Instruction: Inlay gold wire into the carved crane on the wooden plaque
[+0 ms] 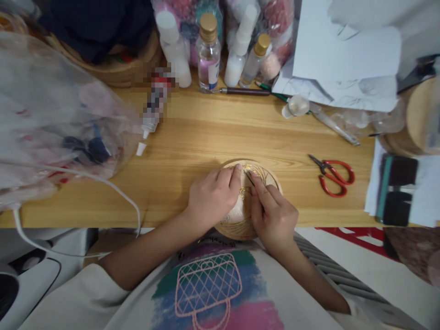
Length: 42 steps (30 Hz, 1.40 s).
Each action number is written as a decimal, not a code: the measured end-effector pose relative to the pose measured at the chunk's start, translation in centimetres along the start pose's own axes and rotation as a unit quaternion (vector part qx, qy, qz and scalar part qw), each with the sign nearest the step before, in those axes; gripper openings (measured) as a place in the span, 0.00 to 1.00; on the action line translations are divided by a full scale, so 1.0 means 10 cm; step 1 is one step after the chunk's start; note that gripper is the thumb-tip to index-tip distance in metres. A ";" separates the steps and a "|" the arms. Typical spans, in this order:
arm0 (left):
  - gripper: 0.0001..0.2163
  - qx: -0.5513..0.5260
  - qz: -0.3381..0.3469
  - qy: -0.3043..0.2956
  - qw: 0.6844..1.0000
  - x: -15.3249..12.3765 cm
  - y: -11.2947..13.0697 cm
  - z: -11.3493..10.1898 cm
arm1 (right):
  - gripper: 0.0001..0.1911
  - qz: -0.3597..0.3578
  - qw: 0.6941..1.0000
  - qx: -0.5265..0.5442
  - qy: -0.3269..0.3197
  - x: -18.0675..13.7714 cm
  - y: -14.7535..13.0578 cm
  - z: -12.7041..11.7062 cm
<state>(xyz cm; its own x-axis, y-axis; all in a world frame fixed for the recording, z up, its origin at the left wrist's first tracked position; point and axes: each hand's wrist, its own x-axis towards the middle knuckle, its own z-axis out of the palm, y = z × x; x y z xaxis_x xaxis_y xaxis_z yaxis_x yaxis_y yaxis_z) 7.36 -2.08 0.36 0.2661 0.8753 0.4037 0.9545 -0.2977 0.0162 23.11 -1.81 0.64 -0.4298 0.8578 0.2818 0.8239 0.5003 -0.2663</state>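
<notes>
A round wooden board point(277, 179) with a raised rim lies at the table's front edge, partly over it. Its pale face bears curling drawn lines and bits of gold wire point(244, 190). My left hand point(216, 192) lies across the board's left side, fingers bent together and the index fingertip pressed near the top; its thumb is hidden. From the right, my right hand point(273, 208) pinches a thin dark pointed tool point(249, 177), its tip on the pattern close to my left index finger. Whether it is a pair of tweezers is too small to tell.
Red-handled scissors point(333, 176) lie to the right. A glue tube point(153, 110) is at the back left, beside a large plastic bag point(68, 114). Several bottles point(208, 55) and a dark-handled tool point(245, 91) line the back. A phone point(397, 190) lies far right.
</notes>
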 end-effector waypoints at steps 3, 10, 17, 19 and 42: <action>0.12 -0.006 -0.002 -0.001 1.000 0.01 0.00 -0.01 | 0.15 -0.009 1.000 -0.018 0.007 0.00 0.00 0.01; 0.12 -0.014 0.001 -0.006 1.000 0.01 -0.01 -0.01 | 0.16 -0.036 0.996 -0.076 0.013 0.00 -0.02 0.02; 0.13 -0.022 0.003 -0.019 1.000 0.00 -0.02 -0.01 | 0.17 -0.050 0.996 -0.079 0.002 0.00 -0.01 0.01; 0.13 -0.027 -0.001 -0.022 0.999 0.00 -0.02 -0.01 | 0.16 -0.049 0.996 -0.076 0.004 0.00 -0.01 0.02; 0.13 -0.006 0.003 -0.015 1.000 0.00 -0.01 0.01 | 0.16 -0.031 0.999 0.012 0.016 -0.02 0.02 0.02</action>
<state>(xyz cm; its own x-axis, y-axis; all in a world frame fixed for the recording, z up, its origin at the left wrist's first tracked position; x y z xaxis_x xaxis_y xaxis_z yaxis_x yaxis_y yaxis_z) 7.26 -2.02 0.29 0.2755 0.8844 0.3768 0.9514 -0.3069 0.0247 23.26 -1.88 0.33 -0.4677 0.8207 0.3282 0.7862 0.5560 -0.2699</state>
